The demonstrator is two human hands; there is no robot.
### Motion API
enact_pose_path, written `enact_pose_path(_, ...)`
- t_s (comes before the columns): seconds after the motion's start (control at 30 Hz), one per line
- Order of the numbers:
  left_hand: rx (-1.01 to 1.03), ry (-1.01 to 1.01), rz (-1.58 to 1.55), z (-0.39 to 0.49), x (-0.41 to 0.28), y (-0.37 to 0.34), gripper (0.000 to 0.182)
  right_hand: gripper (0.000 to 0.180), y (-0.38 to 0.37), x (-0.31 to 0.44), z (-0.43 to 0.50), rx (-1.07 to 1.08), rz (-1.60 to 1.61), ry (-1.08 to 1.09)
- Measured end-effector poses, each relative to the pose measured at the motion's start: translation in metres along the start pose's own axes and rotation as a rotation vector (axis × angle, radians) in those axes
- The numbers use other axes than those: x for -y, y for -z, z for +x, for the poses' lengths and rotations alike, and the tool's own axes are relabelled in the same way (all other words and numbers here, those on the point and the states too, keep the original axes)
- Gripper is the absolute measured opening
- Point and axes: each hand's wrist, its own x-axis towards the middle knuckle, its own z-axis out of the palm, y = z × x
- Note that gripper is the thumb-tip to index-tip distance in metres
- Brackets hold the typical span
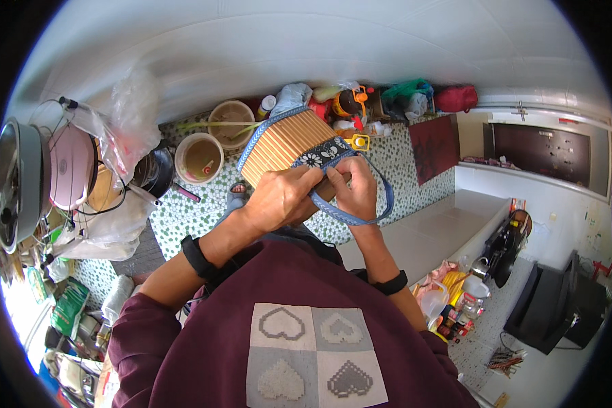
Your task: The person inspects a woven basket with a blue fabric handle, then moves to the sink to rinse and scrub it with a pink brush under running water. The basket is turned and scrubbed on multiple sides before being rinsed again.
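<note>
A bag-like piece of bamboo slats [278,145] is held up in front of my body. Blue woven trim with pale markings runs along its edge, and a dark floral fabric band [324,153] crosses it. My left hand [285,196] pinches the near edge by the floral band. Close beside it, my right hand [356,186] has thumb and fingers closed on the blue trim. From there a loose blue strap [385,196] loops out to the right and passes below my right hand. My fingers hide part of the edge.
Two buckets, one with liquid [200,159] and one with green stalks [232,122], stand on the pebble-patterned floor. Bottles and bags [354,104] line the wall. Pans and plastic bags [135,120] hang left. A pale counter [428,229] runs right, near a black range hood [551,301].
</note>
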Motion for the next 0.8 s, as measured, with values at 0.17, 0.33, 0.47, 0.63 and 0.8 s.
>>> enact_pose_path(0.17,-0.033,0.17,-0.248,-0.001,-0.003,-0.003,0.025,0.016,0.012,0.013,-0.004,-0.003,0.069,-0.001)
enact_pose_path(0.33,-0.077,0.449,-0.479,-0.001,-0.005,-0.006,0.016,0.016,0.026,0.031,-0.009,0.059,0.133,-0.032)
enact_pose_path(0.47,-0.095,0.537,-0.525,-0.004,-0.003,-0.009,0.015,0.016,0.022,0.032,-0.021,0.105,0.121,-0.164)
enact_pose_path(0.63,-0.074,0.417,-0.27,-0.018,0.004,-0.019,0.018,0.016,0.018,0.012,-0.041,0.305,-0.194,-0.186)
enact_pose_path(0.8,0.176,0.198,-0.227,-0.043,0.003,-0.021,0.021,0.012,0.022,-0.005,-0.052,0.342,-0.067,-0.402)
